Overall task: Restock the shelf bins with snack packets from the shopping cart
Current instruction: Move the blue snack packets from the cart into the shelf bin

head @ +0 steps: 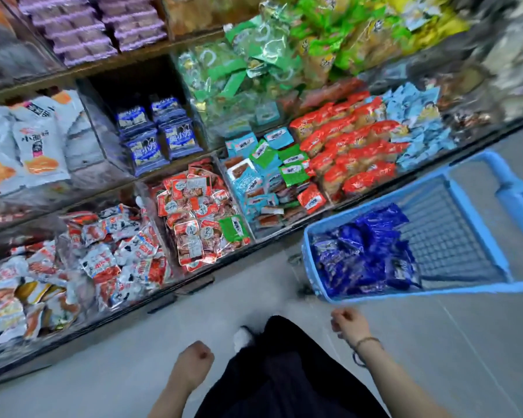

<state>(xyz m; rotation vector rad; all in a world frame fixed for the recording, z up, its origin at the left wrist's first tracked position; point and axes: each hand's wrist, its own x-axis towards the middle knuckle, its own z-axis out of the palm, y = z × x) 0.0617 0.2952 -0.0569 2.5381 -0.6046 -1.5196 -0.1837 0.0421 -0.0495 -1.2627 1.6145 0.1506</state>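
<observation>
L hand (194, 360), bottom centre: clenched to a fist, nothing in it. R hand (349, 322), lower right of centre: also clenched and empty, near the cart (435, 289) rim, not touching. Blue snack packets (366, 251) lie heaped in the cart's near end, right of frame. Shelf bin (103, 137) w/ similar blue packs, centre-left, looks part-filled. Judgement: foil pouches are light, soft, slick, contents prob. crushable. Take several by flat faces or end seams; no squeezing.

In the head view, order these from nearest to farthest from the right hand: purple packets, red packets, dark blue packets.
1. Dark blue packets, in the cart ahead of the right hand.
2. Red packets, shelf bin beyond the cart.
3. Purple packets, top shelf, far left.
</observation>
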